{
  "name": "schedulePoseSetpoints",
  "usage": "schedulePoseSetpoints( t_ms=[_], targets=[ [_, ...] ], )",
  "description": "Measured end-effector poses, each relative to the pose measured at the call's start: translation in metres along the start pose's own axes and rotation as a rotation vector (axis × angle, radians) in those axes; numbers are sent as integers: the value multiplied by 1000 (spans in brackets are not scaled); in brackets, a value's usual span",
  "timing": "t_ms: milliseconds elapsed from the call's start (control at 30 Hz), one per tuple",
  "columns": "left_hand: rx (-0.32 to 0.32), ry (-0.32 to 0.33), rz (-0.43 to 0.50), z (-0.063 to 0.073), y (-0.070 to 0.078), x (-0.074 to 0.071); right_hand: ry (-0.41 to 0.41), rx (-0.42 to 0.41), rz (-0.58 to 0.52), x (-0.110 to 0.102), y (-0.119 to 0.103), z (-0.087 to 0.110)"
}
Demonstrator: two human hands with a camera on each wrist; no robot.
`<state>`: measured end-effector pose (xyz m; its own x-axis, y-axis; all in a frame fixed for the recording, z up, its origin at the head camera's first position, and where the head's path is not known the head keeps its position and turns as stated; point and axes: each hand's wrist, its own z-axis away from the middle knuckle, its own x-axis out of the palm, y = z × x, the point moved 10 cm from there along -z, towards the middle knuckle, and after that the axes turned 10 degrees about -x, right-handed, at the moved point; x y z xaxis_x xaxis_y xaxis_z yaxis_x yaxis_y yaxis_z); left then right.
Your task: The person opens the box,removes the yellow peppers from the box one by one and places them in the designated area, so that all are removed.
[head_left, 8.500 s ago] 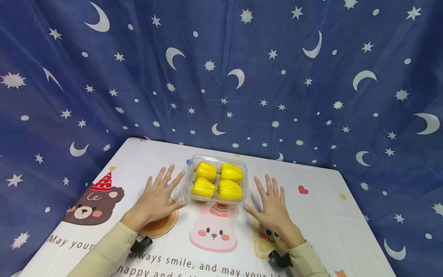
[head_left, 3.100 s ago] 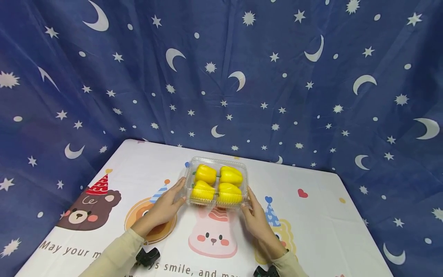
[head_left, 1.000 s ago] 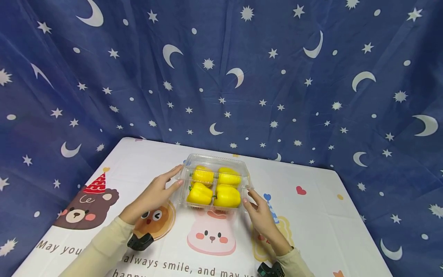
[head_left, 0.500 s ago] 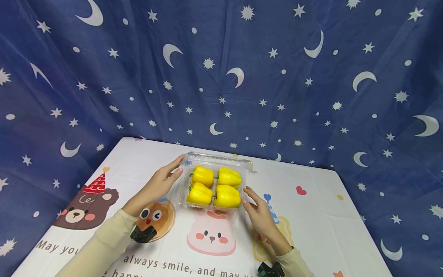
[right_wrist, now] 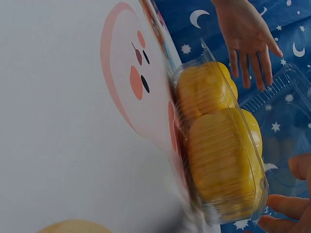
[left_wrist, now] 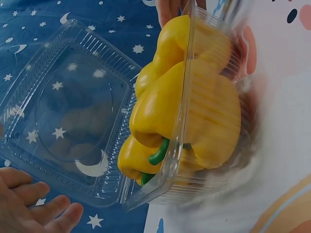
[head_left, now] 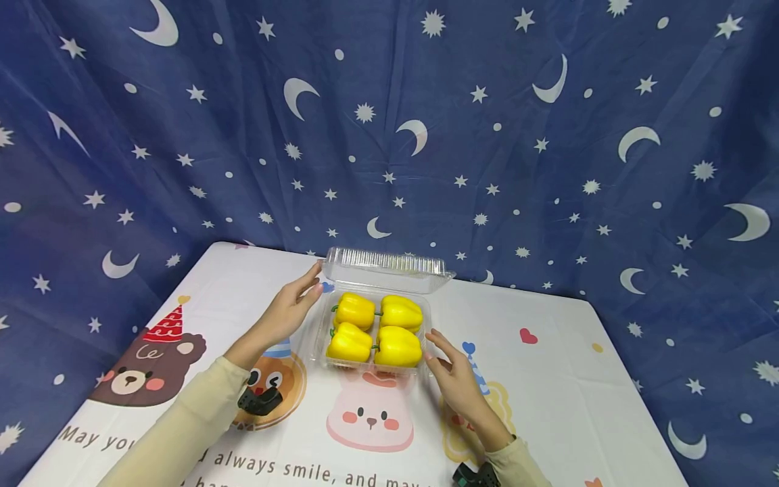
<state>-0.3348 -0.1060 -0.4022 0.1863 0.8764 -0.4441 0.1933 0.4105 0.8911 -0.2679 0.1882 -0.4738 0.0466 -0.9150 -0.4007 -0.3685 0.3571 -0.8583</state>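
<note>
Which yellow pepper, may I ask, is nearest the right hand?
The front-right pepper, beside the right hand; the back-right pepper sits behind it, and both left peppers are farther across.

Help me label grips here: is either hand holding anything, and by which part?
The left hand shows no grip, fingers extended by the clear clamshell lid. The right hand is at the right side of the base; whether it grips cannot be told.

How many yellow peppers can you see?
4, all in the clear box: the back-left pepper, back-right pepper, front-left pepper and front-right pepper. None seem hidden.
</note>
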Motion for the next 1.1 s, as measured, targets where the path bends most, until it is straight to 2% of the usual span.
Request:
schedulePoseSetpoints(
  t_ms=[200,500,867,1100],
  targets=[
    [8,-35,25,-8,-2,3,-2,0,12,0,-1,0],
    [-9,-28,27,-22,-6,3,-23,-3,31,1,0,0],
    [-51,-69,89,-39,-14,5,-33,16,39,2,1,0],
    [-65,-73,95,-48,-16,5,-40,3,44,2,-1,0]
  ],
)
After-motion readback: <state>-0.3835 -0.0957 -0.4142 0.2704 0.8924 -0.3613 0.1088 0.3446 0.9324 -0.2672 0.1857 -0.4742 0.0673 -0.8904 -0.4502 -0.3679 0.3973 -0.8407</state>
